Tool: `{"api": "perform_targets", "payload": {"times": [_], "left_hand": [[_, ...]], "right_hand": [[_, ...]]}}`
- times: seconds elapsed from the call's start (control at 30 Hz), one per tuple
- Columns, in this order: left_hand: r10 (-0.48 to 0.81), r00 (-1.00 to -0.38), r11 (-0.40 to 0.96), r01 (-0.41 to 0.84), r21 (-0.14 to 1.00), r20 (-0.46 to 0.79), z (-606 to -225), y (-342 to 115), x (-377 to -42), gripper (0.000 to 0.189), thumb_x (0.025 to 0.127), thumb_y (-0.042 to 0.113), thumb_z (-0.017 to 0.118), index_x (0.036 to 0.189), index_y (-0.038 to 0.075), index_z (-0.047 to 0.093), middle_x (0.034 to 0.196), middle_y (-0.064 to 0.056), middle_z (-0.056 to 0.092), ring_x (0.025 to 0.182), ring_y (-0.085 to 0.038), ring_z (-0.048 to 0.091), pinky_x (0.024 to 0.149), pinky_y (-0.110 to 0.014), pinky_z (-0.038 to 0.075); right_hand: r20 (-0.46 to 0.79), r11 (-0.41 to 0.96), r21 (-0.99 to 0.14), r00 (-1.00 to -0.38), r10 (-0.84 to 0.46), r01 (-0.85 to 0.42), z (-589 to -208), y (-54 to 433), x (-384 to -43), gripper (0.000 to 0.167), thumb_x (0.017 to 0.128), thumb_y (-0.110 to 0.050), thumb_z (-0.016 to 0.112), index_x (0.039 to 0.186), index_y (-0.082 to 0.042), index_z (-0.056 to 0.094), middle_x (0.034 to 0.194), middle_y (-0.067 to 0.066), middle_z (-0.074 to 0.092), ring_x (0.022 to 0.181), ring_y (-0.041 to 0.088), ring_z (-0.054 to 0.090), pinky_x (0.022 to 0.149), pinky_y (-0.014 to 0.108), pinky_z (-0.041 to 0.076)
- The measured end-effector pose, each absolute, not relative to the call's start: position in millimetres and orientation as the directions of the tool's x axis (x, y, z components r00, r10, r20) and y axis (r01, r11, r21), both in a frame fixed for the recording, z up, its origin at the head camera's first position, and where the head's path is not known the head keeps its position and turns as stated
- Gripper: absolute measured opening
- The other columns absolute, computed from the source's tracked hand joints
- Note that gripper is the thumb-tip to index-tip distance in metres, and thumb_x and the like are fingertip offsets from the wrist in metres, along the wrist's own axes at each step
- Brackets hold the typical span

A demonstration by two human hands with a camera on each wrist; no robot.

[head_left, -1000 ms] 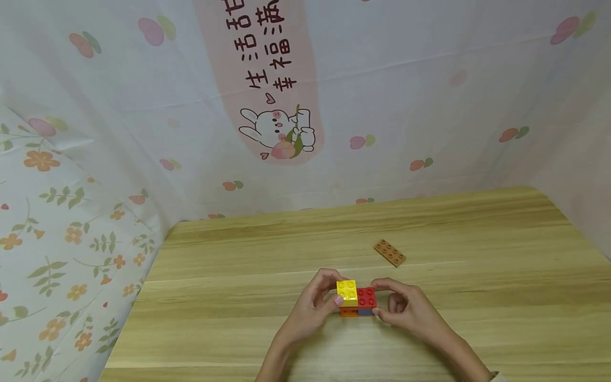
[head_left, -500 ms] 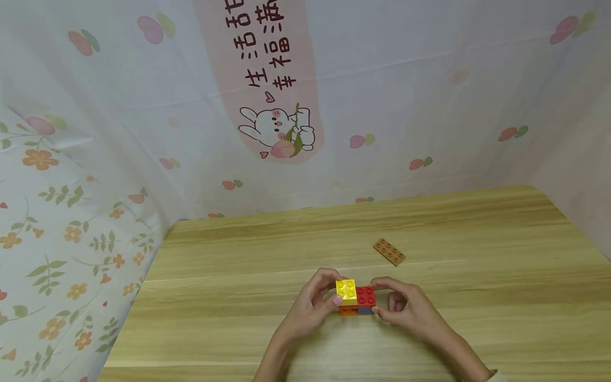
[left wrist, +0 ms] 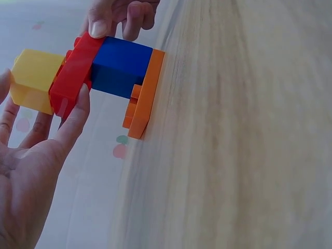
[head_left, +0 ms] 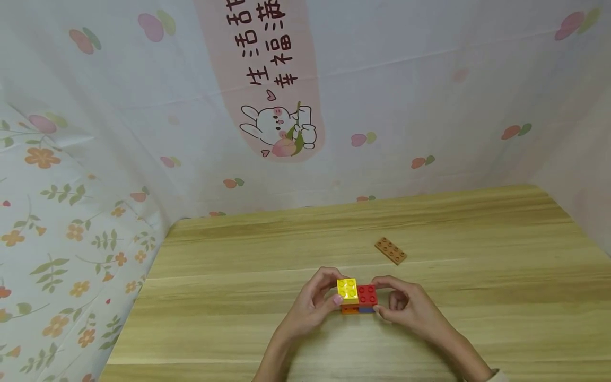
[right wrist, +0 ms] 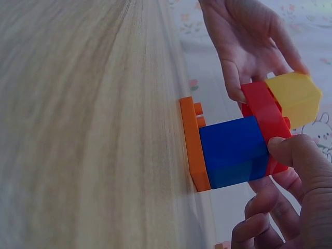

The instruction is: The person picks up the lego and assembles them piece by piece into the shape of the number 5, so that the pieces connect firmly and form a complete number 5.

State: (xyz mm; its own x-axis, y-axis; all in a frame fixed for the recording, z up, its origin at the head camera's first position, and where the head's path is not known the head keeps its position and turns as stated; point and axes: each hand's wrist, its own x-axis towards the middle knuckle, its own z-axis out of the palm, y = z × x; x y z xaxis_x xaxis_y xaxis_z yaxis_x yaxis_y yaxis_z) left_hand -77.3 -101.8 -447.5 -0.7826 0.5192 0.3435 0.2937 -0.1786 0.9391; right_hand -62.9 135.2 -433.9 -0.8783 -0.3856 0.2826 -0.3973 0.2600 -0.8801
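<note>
A small stack of toy building bricks stands on the wooden table before me. Its base is an orange plate (left wrist: 147, 96), with a blue brick (right wrist: 235, 150) on the right end. A red brick (head_left: 367, 294) lies across the blue one and overhangs to the left. On the red brick's left end sits a yellow brick (head_left: 347, 289). My left hand (head_left: 314, 303) holds the stack at the yellow and red bricks, its thumb on the yellow brick's front. My right hand (head_left: 408, 306) pinches the red brick's right end between thumb and index finger.
Behind the stack, slightly right, a brown studded plate (head_left: 391, 250) lies flat on the table (head_left: 229, 313). A patterned white cloth (head_left: 406, 95) hangs behind the table's back edge, and a floral cloth (head_left: 71, 254) hangs at the left.
</note>
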Motion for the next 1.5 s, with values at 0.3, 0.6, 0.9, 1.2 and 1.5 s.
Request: {"api": "perform_targets", "payload": {"times": [0.3, 0.6, 0.9, 1.2, 1.5], "left_hand": [[0.519, -0.780, -0.188, 0.296, 0.937, 0.350, -448.3, -102.1, -79.1, 0.027, 0.093, 0.002, 0.053, 0.117, -0.003, 0.044, 0.114, -0.021, 0.054, 0.110, -0.025, 0.051, 0.095, -0.045, 0.041], [0.521, -0.793, -0.171, 0.266, 0.949, 0.316, -447.6, -100.6, -78.4, 0.028, 0.091, 0.001, 0.055, 0.117, -0.002, 0.045, 0.114, -0.018, 0.053, 0.110, -0.024, 0.050, 0.093, -0.046, 0.043], [0.528, -0.777, -0.181, 0.293, 0.939, 0.344, -445.4, -99.9, -79.4, 0.027, 0.091, -0.001, 0.054, 0.117, -0.003, 0.045, 0.109, -0.017, 0.054, 0.108, -0.024, 0.051, 0.095, -0.046, 0.040], [0.528, -0.770, -0.169, 0.317, 0.933, 0.357, -443.6, -102.0, -79.9, 0.027, 0.091, 0.000, 0.054, 0.116, -0.003, 0.045, 0.107, -0.019, 0.056, 0.106, -0.025, 0.053, 0.094, -0.046, 0.041], [0.534, -0.778, -0.174, 0.281, 0.944, 0.330, -443.3, -100.9, -79.5, 0.025, 0.092, 0.001, 0.053, 0.114, -0.003, 0.044, 0.108, -0.021, 0.056, 0.106, -0.023, 0.054, 0.089, -0.045, 0.045]], "right_hand": [[0.279, 0.249, -0.887, -0.881, -0.382, -0.389, -434.4, 134.7, -63.3, 0.038, 0.072, 0.007, 0.073, 0.107, -0.002, 0.062, 0.053, -0.007, 0.043, 0.048, -0.003, 0.033, 0.038, 0.016, 0.030], [0.271, 0.258, -0.887, -0.885, -0.378, -0.382, -434.0, 135.6, -62.4, 0.038, 0.072, 0.008, 0.073, 0.107, -0.001, 0.062, 0.054, -0.009, 0.042, 0.048, -0.004, 0.033, 0.038, 0.016, 0.030], [0.286, 0.243, -0.887, -0.880, -0.380, -0.393, -434.1, 136.1, -62.4, 0.038, 0.072, 0.008, 0.073, 0.107, -0.001, 0.062, 0.053, -0.008, 0.042, 0.048, -0.004, 0.032, 0.038, 0.016, 0.030], [0.306, 0.239, -0.877, -0.868, -0.392, -0.417, -434.3, 134.8, -63.3, 0.038, 0.072, 0.008, 0.073, 0.107, -0.001, 0.062, 0.052, -0.005, 0.041, 0.048, -0.004, 0.032, 0.039, 0.015, 0.029], [0.308, 0.236, -0.877, -0.866, -0.394, -0.419, -434.5, 135.7, -62.9, 0.038, 0.072, 0.008, 0.073, 0.106, -0.002, 0.062, 0.051, -0.004, 0.042, 0.047, -0.004, 0.032, 0.038, 0.015, 0.029]]}}
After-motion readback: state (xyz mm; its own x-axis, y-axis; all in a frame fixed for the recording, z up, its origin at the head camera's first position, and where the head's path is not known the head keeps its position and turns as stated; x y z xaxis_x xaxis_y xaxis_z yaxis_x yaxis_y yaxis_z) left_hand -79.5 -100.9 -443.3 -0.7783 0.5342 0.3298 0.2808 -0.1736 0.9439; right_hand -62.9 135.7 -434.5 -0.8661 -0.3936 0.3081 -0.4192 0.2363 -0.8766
